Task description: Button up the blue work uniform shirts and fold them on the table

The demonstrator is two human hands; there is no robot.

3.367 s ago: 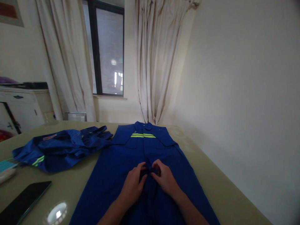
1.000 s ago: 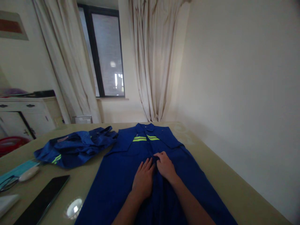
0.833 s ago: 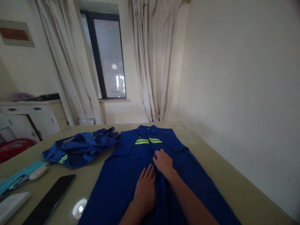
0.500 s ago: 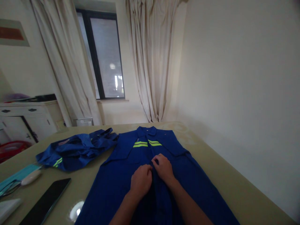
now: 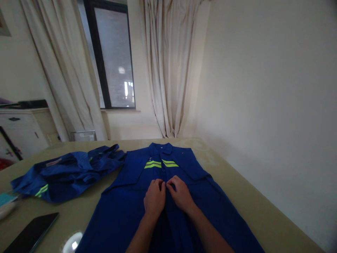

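Observation:
Blue work coveralls (image 5: 126, 211) lie front side up and spread out before me, collar at the far end. Yellow-green reflective strips cross the chest, and the sleeves are folded in over the front. My left hand (image 5: 154, 198) is closed with its fingertips pinching the front placket around the waist. Right beside it, my right hand (image 5: 180, 193) pinches the same placket between thumb and forefinger. The fingertips of both hands nearly meet; whatever small fastening lies between them is too small to make out.
A second crumpled blue garment (image 5: 71, 175) with reflective strips lies at left on the table (image 5: 226, 175). Closer in are a black phone (image 5: 31, 232) and a whitish object (image 5: 6, 209). A wall (image 5: 276, 123) runs along the table's right side; curtains (image 5: 168, 70) hang behind.
Both hands have moved slightly up the placket and come closer together at the fingertips. My view has turned a little, so the phone and second garment sit lower and further left.

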